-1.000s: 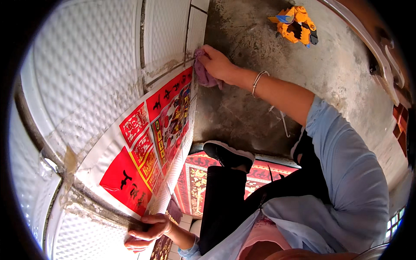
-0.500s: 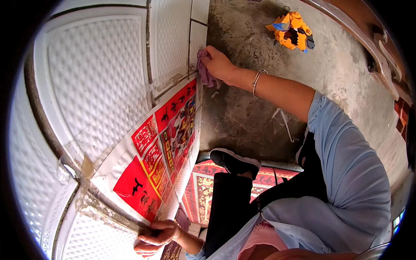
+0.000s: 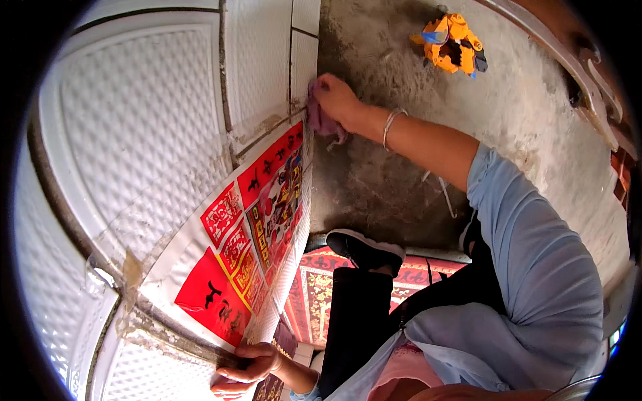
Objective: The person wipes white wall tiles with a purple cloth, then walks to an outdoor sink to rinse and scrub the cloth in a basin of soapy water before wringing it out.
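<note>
On my feed the white tiled wall [image 3: 134,120] takes up the left side, with the concrete floor [image 3: 528,127] beyond it. I'd judge the wiping partway along: the poster [image 3: 251,230] lies flat against the tiles, while brownish grime and a tan scrap [image 3: 132,271] on the joint near its lower left corner look unfinished. I can't see which tiles have been wiped.

As for writing, the poster carries large black brush-style characters on red panels, with smaller printed ones in yellow-edged blocks beside a crowded colour picture. I make out no brand. The red patterned mat [image 3: 319,287] shows ornament rather than lettering, and an orange toy [image 3: 457,30] lies off on the concrete.

The right hand [image 3: 336,100] has its fingers closed, pinching a bunched purple cloth [image 3: 324,127] against the wall's far edge, just beyond the poster's upper end. The left hand [image 3: 251,367] is at the poster's lower end, fingers curled and slightly parted, with nothing visible in them; glare there is strong, so I can't tell how firmly they press the tile.
</note>
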The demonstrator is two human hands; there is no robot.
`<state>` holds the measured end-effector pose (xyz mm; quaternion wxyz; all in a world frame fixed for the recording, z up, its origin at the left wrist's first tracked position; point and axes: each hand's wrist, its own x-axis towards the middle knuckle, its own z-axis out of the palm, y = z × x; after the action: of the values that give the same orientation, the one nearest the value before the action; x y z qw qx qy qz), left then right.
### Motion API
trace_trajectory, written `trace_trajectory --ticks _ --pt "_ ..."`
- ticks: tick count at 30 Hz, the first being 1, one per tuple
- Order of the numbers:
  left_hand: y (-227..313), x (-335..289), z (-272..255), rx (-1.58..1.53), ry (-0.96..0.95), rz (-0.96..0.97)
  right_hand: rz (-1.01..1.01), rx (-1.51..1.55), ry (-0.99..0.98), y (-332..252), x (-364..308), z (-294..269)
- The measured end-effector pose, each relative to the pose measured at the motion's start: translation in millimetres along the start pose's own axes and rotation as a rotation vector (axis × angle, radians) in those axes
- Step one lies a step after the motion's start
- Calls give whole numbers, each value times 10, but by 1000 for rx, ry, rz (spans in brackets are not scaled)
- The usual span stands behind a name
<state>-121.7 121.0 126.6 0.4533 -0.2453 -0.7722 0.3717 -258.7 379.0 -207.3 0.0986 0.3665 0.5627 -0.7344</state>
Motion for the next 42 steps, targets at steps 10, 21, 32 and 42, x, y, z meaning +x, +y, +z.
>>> trace_trajectory --ticks 10,21,32,42 --pt "-38 -32 -36 -27 -84 32 18 130 57 -164 38 -105" --pt "-20 -19 -27 -41 -86 33 -41 153 227 -430 529 -251" --pt "-43 -39 -35 -48 -96 33 229 119 -46 -402 566 -332" --pt "-79 -43 -43 -16 -87 51 195 40 15 -127 306 -171"
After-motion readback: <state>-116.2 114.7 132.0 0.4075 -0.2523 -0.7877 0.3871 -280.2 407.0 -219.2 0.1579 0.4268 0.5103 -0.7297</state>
